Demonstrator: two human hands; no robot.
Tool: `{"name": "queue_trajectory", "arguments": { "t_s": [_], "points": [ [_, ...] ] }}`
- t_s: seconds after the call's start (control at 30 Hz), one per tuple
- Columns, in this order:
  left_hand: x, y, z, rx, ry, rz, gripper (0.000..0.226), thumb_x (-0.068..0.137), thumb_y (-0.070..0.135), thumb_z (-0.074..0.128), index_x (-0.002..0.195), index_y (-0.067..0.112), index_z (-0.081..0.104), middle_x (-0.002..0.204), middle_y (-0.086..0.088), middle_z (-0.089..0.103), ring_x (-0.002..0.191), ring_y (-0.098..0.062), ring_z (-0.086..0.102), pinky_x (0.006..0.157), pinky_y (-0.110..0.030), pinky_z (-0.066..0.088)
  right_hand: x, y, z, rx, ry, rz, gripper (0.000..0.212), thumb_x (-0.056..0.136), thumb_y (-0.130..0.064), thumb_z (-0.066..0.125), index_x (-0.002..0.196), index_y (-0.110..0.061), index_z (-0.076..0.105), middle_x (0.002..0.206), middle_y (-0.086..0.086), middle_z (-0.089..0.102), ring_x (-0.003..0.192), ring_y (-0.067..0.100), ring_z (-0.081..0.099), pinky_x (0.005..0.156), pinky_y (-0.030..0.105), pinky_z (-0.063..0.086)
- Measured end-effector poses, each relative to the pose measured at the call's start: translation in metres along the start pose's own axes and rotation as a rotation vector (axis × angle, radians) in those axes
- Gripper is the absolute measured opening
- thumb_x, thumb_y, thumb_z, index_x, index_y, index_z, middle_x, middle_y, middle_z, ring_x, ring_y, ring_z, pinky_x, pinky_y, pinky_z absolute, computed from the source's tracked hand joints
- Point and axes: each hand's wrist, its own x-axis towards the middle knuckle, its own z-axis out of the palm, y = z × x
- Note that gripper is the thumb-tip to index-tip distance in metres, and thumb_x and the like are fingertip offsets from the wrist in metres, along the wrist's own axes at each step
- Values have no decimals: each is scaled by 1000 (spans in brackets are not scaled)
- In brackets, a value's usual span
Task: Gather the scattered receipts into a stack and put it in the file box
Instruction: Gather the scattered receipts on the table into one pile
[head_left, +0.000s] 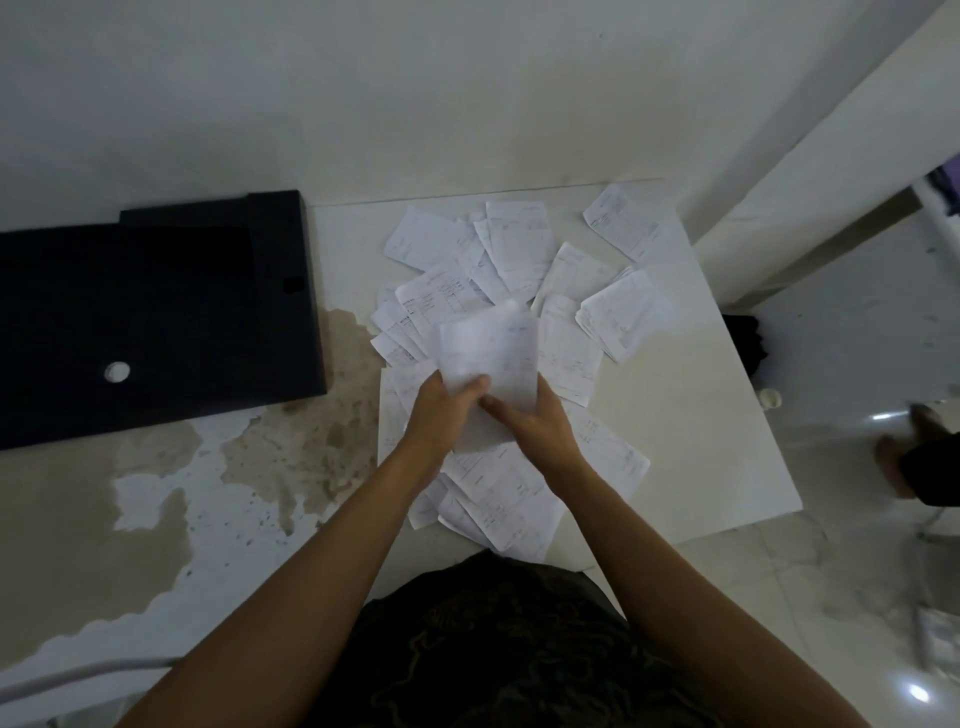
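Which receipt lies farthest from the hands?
The receipt at the table's far right corner; it lies apart from the main scatter, beyond both hands.

Bare forearms, dark patterned garment (498, 649)

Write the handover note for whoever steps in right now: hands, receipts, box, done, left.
Left hand and right hand: both closed on a small bundle of white paper receipts, held up above the table.
Loose white receipts lie scattered over the white tabletop, some overlapping, some under the forearms near the front edge.
Black rectangular file box sits to the left; no receipts visible in it.
Done: a first few gathered.
Left: collect the rest, square the stack, put it in the box.
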Motion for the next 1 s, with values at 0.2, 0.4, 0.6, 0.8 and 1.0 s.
{"name": "queue_trajectory", "arguments": {
  "t_s": [0.2, 0.4, 0.6, 0.8, 1.0],
  "points": [
    [-7, -5, -1, -23, -50, -71, 28, 93, 21, 60, 121, 23, 58, 113, 2, 69, 100, -15, 67, 80, -36, 58, -8, 6, -38, -85, 76, 53, 10, 87, -30, 68, 97, -29, 69, 97, -7, 74, 85, 9, 70, 64, 21, 54],
    [-22, -36, -28, 249, 4, -220, 33, 91, 22, 62, 123, 20, 55, 117, -1, 64, 98, -13, 62, 79, -30, 54, -11, 64, -112, -786, 172, 192, 22, 80, -28, 68, 91, -8, 69, 111, 17, 57, 107, 35, 56, 81, 40, 48],
    [-55, -67, -30, 479, -230, -191, 61, 93, 16, 63, 147, 20, 35, 139, 2, 42, 119, -5, 42, 98, -18, 32, -32, 106, -117, -895, 143, 258, 44, 76, -27, 69, 114, -12, 53, 132, 13, 40, 120, 36, 45, 95, 46, 46],
    [-68, -73, -29, 540, -300, -131, 64, 92, 15, 63, 149, 17, 33, 154, 0, 30, 139, -13, 33, 114, -26, 24, -50, 108, -121, -148, 302, 352, 77, 75, -4, 79, 136, -12, 33, 116, 10, 53, 95, 27, 56, 75, 37, 51],
    [-75, -69, -38, 461, -61, -147, 40, 91, 24, 62, 130, 29, 54, 126, -4, 57, 116, -19, 56, 104, -42, 45, -66, 111, -150, 606, 256, 349, 40, 87, -10, 73, 125, -3, 62, 121, 14, 71, 107, 31, 69, 79, 39, 60]
  ]
}}
